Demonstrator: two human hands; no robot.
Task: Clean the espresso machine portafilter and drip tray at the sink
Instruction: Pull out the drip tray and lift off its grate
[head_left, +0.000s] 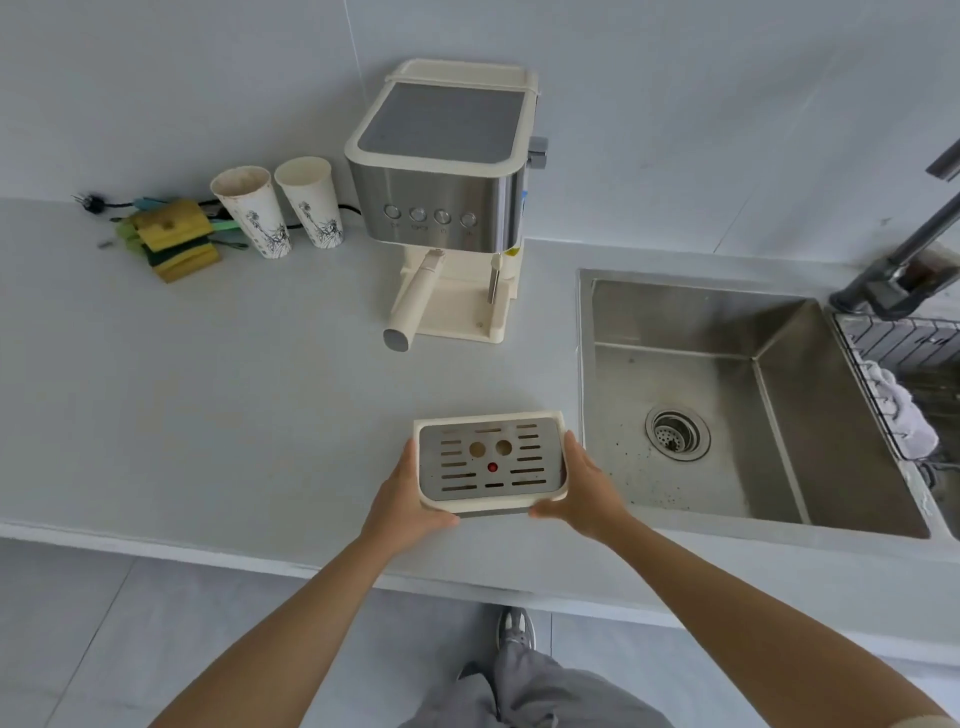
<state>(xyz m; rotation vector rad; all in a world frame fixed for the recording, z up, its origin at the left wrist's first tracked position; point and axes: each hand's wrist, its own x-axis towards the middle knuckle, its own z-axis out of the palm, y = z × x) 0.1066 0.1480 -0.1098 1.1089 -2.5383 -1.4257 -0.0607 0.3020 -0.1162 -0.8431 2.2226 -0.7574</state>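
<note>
Both hands clamped on the drip tray (491, 462): left hand (402, 501) wrapped round its left short end, thumb along the near edge; right hand (584, 491) mirrored on the right short end, fingers (571, 447) up the side wall. Cannot tell whether the tray is resting on the countertop (234, 405) or held just above it; it sits level, near the counter's front edge. Slotted metal grate in place on top, red float indicator (492, 467) showing through it. Tray's long axis runs left to right, roughly parallel to the counter edge. Key relation: the sink (727, 332) lies directly to the right, its rim just beside the tray's right end, so the right hand is the nearer one and would lead a sideways carry over the rim. Judgement: any liquid inside could slop if the tray tips during that move; contents not visible. Basin shows dark specks near the drain strainer (677, 432). Portafilter (415, 299) not yet removed, locked in the espresso machine (441, 176) further back on the counter, handle pointing toward the person. Two paper cups (280, 210) and stacked sponges (174, 241) stand left of the machine, well apart from the work.
</note>
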